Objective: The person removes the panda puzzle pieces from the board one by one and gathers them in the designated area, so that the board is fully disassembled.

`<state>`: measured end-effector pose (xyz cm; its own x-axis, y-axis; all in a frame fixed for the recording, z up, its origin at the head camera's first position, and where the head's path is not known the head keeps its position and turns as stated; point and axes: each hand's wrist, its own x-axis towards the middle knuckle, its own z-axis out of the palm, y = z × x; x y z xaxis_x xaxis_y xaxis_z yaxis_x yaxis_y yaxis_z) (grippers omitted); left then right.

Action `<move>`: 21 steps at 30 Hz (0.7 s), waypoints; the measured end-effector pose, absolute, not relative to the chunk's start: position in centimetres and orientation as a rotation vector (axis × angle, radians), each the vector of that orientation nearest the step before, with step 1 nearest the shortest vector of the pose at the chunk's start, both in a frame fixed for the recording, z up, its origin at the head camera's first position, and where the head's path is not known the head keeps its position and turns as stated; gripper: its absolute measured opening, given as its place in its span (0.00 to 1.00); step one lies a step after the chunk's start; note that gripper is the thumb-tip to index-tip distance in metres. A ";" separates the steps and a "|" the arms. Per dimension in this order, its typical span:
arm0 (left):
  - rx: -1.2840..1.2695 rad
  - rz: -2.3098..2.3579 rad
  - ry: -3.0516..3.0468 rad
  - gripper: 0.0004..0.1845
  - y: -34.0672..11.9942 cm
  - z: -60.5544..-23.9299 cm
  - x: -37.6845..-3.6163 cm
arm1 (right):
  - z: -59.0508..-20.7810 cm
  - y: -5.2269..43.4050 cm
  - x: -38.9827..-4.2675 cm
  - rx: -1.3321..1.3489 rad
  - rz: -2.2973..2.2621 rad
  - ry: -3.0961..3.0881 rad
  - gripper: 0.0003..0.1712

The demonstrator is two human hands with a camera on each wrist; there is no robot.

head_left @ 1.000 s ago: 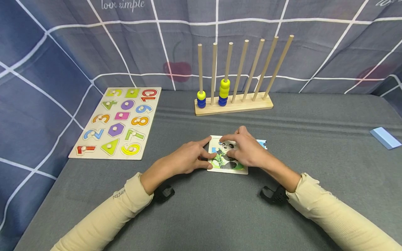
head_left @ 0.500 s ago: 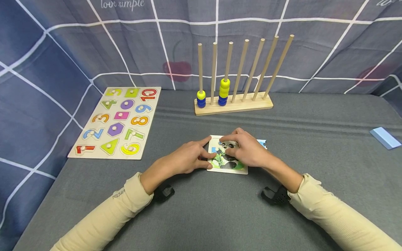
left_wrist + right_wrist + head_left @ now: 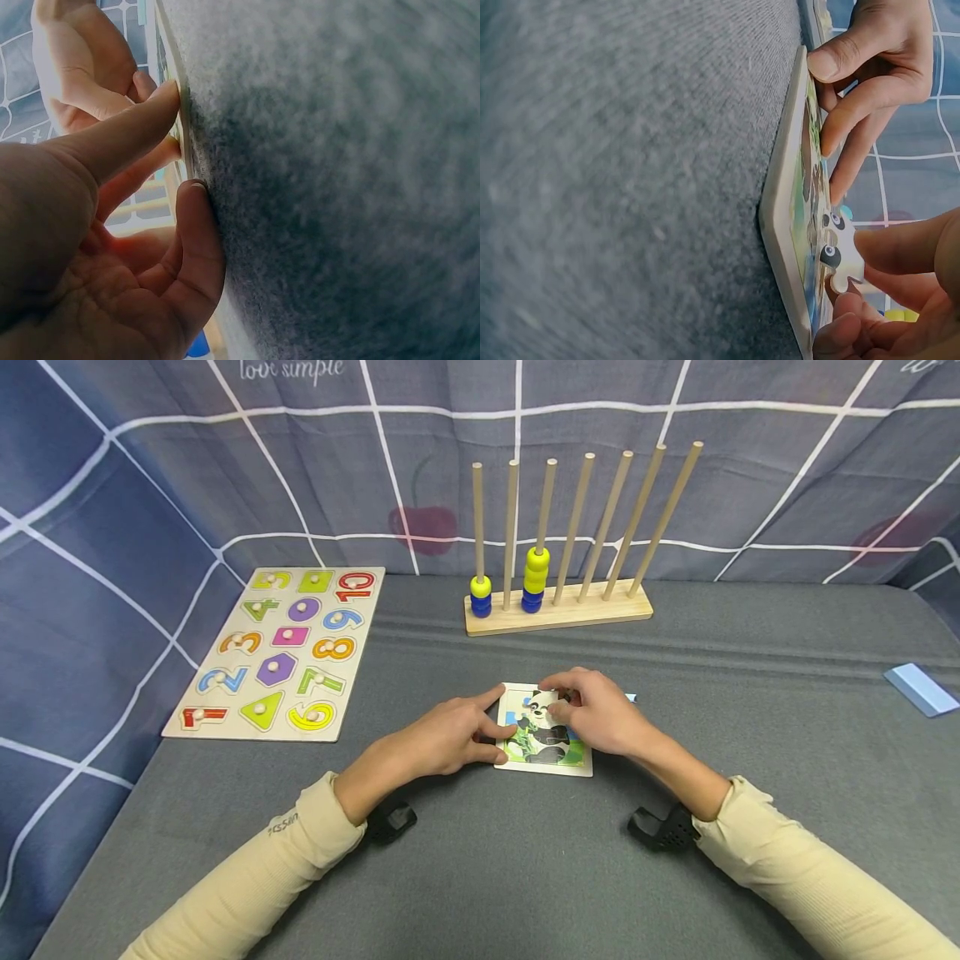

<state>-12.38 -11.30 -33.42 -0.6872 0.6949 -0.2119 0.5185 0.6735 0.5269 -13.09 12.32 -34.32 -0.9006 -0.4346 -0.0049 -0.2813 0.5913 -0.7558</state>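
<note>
A small panda jigsaw board (image 3: 551, 758) lies on the grey mat, seen edge-on in the right wrist view (image 3: 780, 225). My left hand (image 3: 501, 713) steadies its left edge, with straight fingers (image 3: 161, 112) pressed against the rim. My right hand (image 3: 561, 697) hovers over the board's upper right part. It pinches a loose puzzle piece (image 3: 838, 261) with panda eyes printed on it between thumb and fingers, just above the board's face. A light blue piece (image 3: 628, 697) peeks out behind the right hand.
A wooden number peg board (image 3: 281, 652) lies at the left. A rod stand (image 3: 558, 608) with yellow and blue rings stands at the back. A pale blue block (image 3: 921, 689) sits at the far right. Checked cloth walls the table.
My right hand has shifted a little right and up off the board with the piece, uncovering the panda picture. The left hand has stayed put.
</note>
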 end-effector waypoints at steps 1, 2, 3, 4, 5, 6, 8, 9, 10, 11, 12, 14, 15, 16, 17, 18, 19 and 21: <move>0.948 0.612 2.490 0.23 -11.3 -33.4 -12.4 | -34.3 12.4 -13.1 -0.600 -1.203 2.627 0.18; 0.946 0.613 2.491 0.23 -11.3 -33.4 -12.4 | -34.3 12.4 -13.1 -0.597 -1.204 2.625 0.18; 0.945 0.614 2.492 0.23 -11.3 -33.4 -12.4 | -34.4 12.5 -13.1 -0.595 -1.205 2.622 0.18; 0.944 0.616 2.491 0.23 -11.3 -33.4 -12.4 | -34.4 12.5 -13.1 -0.589 -1.202 2.622 0.18; 0.943 0.613 2.493 0.23 -11.2 -33.4 -12.4 | -34.4 12.5 -13.1 -0.583 -1.199 2.621 0.18; 0.942 0.612 2.494 0.23 -11.2 -33.4 -12.4 | -34.4 12.5 -13.1 -0.581 -1.194 2.625 0.18; 0.940 0.606 2.494 0.23 -11.3 -33.4 -12.4 | -34.4 12.5 -13.1 -0.578 -1.188 2.631 0.19; 0.940 0.603 2.493 0.23 -11.3 -33.4 -12.4 | -34.4 12.5 -13.2 -0.578 -1.185 2.635 0.19; 0.940 0.600 2.492 0.23 -11.3 -33.4 -12.4 | -34.4 12.4 -13.2 -0.578 -1.181 2.639 0.20; 0.941 0.599 2.491 0.23 -11.3 -33.4 -12.4 | -34.5 12.4 -13.3 -0.579 -1.179 2.642 0.20; 0.942 0.600 2.489 0.23 -11.3 -33.4 -12.4 | -34.5 12.4 -13.3 -0.577 -1.175 2.646 0.20; 0.944 0.601 2.486 0.23 -11.3 -33.4 -12.4 | -34.6 12.4 -13.3 -0.573 -1.169 2.651 0.20; 0.944 0.602 2.486 0.23 -11.3 -33.4 -12.4 | -34.6 12.3 -13.4 -0.571 -1.165 2.655 0.20; 0.944 0.603 2.484 0.23 -11.3 -33.5 -12.5 | -34.6 12.3 -13.4 -0.570 -1.161 2.659 0.20; 0.944 0.604 2.484 0.23 -11.3 -33.5 -12.5 | -34.6 12.3 -13.4 -0.569 -1.159 2.661 0.20; 0.946 0.603 2.485 0.23 -11.3 -33.5 -12.5 | -34.7 12.3 -13.4 -0.568 -1.158 2.663 0.20; 0.946 0.603 2.485 0.23 -11.3 -33.5 -12.5 | -34.7 12.3 -13.4 -0.569 -1.158 2.664 0.20; 0.947 0.603 2.486 0.23 -11.3 -33.5 -12.5 | -34.7 12.3 -13.5 -0.571 -1.158 2.666 0.20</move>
